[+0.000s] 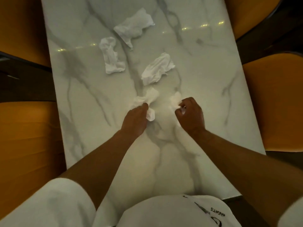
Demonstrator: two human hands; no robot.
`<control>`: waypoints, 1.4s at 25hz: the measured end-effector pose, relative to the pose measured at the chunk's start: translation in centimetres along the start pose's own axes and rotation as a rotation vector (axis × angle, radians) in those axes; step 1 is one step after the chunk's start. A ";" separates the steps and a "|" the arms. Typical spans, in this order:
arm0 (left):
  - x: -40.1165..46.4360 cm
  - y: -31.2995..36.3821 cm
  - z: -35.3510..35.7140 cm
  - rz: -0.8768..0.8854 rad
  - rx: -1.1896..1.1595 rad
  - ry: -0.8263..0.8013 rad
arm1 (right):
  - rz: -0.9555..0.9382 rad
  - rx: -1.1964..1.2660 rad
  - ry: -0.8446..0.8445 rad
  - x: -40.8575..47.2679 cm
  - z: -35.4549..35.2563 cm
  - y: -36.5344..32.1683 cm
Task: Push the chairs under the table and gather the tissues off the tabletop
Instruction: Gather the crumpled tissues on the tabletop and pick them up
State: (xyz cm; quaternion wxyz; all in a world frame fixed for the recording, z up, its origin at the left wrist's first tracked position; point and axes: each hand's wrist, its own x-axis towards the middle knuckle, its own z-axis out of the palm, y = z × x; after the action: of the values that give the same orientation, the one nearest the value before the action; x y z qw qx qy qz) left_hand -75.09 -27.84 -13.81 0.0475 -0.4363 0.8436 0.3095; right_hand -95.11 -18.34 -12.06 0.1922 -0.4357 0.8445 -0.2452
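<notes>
1. A long white marble-patterned surface (213, 89) with grey veins runs away from the person, whose two bare forearms reach over its near end.
2. The left hand (136, 119) has its grip closed on a crumpled white tissue (148, 98); part of the paper bunches out beyond the fingers and a fold hangs beside the thumb.
3. The right hand (191, 114) pinches a second, smaller white tissue wad (176, 99) between thumb and fingertips; blur makes it hard to tell how much of the paper lies under the palm.
4. The two hands sit near each other in the middle of the surface, with bare marble between them.
5. Three more crumpled white tissues lie loose farther out: one (157, 68) just beyond the hands, one elongated piece (111, 55) to the left of it, and the largest (134, 26) farthest away.
6. No container is in view; every tissue either lies on the surface or is in a hand.
7. Mustard-yellow upholstered chair seats flank the surface: two on the left (27, 131) (21, 27) and two on the right (277, 104) (250, 13), their edges meeting or slipping under the tabletop edge.
8. A white short-sleeved shirt (172, 212) with dark printed lettering fills the bottom of the view.
</notes>
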 end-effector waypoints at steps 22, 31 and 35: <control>11.1 -11.4 -11.7 -0.038 0.333 -0.035 | -0.455 -0.305 -0.173 17.0 7.0 -9.8; 9.1 -11.4 -9.3 -0.059 0.002 0.295 | -0.518 -0.535 -0.450 27.7 10.7 -15.6; 8.3 -10.4 -8.7 -0.146 -0.065 0.355 | -0.539 -0.423 -0.346 24.8 11.5 -14.6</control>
State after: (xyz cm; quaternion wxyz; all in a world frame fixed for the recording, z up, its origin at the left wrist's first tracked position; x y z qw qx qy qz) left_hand -70.60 -43.10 -14.69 -0.0939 -0.5452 0.7944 0.2506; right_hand -93.07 -49.04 -15.57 0.1661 -0.7070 0.6867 -0.0302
